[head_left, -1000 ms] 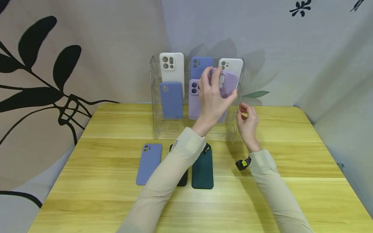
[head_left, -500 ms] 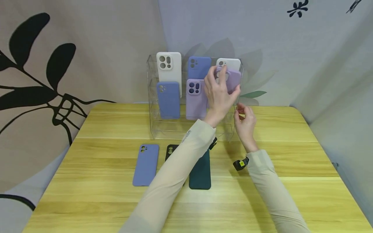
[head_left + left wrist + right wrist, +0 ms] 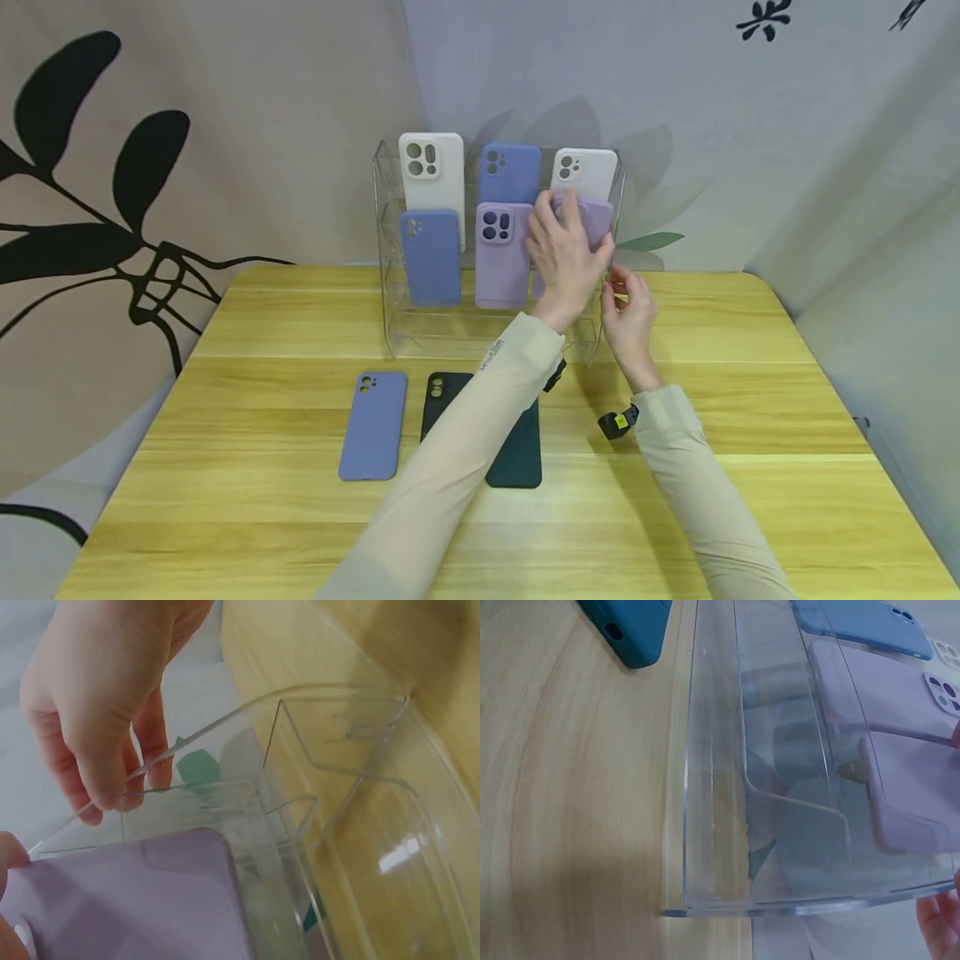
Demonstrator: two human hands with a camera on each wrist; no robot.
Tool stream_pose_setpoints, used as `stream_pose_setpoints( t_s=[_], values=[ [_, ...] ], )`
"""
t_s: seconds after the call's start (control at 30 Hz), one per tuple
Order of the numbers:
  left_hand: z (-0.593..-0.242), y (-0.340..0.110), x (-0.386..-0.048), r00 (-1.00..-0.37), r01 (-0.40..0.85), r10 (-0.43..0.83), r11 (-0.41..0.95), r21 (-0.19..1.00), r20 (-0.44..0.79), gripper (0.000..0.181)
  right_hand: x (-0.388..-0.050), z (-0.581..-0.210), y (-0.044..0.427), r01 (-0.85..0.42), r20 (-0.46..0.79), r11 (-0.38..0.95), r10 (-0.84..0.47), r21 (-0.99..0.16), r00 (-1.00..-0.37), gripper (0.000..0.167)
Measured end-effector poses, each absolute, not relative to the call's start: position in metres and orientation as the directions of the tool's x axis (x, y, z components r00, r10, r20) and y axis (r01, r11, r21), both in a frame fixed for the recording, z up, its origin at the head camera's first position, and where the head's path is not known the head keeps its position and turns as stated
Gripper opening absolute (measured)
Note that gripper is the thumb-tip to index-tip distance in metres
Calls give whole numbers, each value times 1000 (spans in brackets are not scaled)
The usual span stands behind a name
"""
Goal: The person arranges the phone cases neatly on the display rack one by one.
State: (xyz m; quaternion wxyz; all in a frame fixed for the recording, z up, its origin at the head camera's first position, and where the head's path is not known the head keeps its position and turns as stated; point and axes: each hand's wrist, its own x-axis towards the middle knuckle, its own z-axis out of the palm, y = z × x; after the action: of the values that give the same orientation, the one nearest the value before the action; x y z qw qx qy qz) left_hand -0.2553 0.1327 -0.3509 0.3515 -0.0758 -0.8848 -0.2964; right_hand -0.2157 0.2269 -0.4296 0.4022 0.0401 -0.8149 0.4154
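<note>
In the head view the left hand [image 3: 566, 258] holds a purple phone case [image 3: 595, 221] by its top and side, in the right column of a clear stepped stand [image 3: 420, 343], in front of a white case [image 3: 587, 173]. Its fingers hide part of the case; fingertips show at the left edge of the left wrist view, beside the purple case [image 3: 142, 900]. The right hand [image 3: 630, 323] pinches the stand's right side edge, seen closer in the left wrist view, where this hand [image 3: 105, 697] has its fingers on both sides of the clear panel.
The stand also bears a white case [image 3: 433, 175], a blue case [image 3: 510, 171], a lower blue case [image 3: 432, 267] and another purple case [image 3: 502, 271]. On the table [image 3: 247, 417] lie a blue case [image 3: 373, 427], a black case [image 3: 437, 404] and a dark green case [image 3: 517, 458], partly under the left sleeve.
The left hand has moved the purple case slightly right, then lower, uncovering more of the white case behind. The right hand keeps its hold on the stand's edge. The head view has shifted slightly.
</note>
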Motion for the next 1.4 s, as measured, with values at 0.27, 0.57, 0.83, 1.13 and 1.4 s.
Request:
stream_pose_setpoints(
  t_s=[0.27,0.57,0.83,1.13,1.4],
  values=[
    [-353,137,-252,-814,261,-53,856,446,578,64,-216,-429,225,-414,690,630,284,-658,-666,19],
    [-348,138,-251,-856,220,-14,895,388,517,63,-217,-429,225,-416,695,634,279,-652,-663,20],
    [-349,136,-249,-840,205,15,935,291,542,69,-215,-429,225,-416,683,617,287,-668,-672,21],
    [-352,120,-243,-778,295,40,904,308,627,64,-217,-430,222,-419,681,610,287,-672,-674,20],
    [-351,99,-236,-753,324,26,885,336,657,61,-216,-430,222,-414,685,617,296,-669,-666,20]
  ],
)
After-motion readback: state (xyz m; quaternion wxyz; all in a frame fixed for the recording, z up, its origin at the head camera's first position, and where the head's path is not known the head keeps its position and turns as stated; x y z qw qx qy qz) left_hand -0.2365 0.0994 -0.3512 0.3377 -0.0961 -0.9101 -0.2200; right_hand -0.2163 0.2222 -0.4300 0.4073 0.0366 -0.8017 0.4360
